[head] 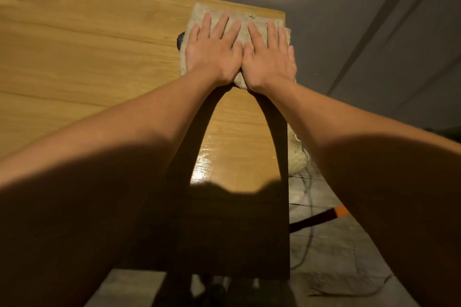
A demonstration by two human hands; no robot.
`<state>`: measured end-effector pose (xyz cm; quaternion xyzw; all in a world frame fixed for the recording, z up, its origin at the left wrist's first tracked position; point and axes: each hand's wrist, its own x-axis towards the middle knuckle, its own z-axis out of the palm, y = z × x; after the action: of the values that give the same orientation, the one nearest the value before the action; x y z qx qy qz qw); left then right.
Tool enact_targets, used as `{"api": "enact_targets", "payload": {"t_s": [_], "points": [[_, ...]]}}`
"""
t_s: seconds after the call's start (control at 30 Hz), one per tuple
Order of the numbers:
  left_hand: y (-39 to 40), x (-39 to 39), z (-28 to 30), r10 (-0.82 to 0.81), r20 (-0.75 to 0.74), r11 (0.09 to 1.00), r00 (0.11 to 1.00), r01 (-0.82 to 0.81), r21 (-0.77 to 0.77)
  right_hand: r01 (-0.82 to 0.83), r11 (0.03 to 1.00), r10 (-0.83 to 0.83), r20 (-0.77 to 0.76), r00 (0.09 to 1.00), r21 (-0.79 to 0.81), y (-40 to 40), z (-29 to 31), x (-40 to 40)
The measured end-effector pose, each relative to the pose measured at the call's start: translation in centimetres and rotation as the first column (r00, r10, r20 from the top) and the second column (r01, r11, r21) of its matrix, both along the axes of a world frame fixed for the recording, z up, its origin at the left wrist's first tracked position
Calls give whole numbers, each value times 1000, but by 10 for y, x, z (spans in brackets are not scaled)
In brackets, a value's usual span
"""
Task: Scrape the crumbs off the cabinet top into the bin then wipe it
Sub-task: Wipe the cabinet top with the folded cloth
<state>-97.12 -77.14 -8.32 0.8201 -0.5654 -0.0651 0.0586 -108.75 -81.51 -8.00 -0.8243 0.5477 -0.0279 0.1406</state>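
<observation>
A grey-beige cloth (243, 16) lies flat on the wooden cabinet top (87, 57), near its far right corner. My left hand (214, 50) presses down on the left part of the cloth with straight, spread fingers. Beside it, thumbs touching, my right hand (270, 55) presses flat on the right part. The cloth's right edge reaches slightly past the cabinet's right edge. A small dark object (180, 38) peeks out from under the cloth's left edge. No crumbs or bin can be made out.
A grey wall (349, 7) runs behind and to the right of the cabinet. On the floor to the right lie cables (308, 197), a pale bundle (296, 154) and a dark handle with an orange band (340, 211). A wet sheen (207, 167) shows on the cabinet top.
</observation>
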Motion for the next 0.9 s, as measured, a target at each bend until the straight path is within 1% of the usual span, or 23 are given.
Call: {"api": "enact_targets", "payload": {"t_s": [0.17, 0.4, 0.53, 0.6, 0.7, 0.8, 0.9], "points": [[56, -22, 2, -30, -13, 1000, 999, 30, 2, 33, 999, -33, -5, 999, 9, 57, 1, -23], [152, -54, 4, -61, -53, 998, 997, 60, -16, 30, 999, -30, -12, 999, -19, 152, 1, -55], [208, -68, 10, -112, -82, 993, 990, 108, -57, 51, 999, -51, -15, 999, -13, 201, 1, -71], [234, -74, 14, -143, -50, 988, 988, 139, -71, 55, 998, -55, -10, 998, -11, 223, 1, -78], [269, -81, 16, -194, 2, 980, 981, 193, -45, 53, 998, -54, -28, 998, -16, 254, 0, -89], [298, -81, 18, -244, 8, 970, 970, 244, -16, 34, 999, -35, -52, 998, -16, 280, 0, -98], [323, -84, 19, -258, -18, 966, 966, 258, -21, 3, 1000, -3, -59, 998, -7, 301, 0, -107]]}}
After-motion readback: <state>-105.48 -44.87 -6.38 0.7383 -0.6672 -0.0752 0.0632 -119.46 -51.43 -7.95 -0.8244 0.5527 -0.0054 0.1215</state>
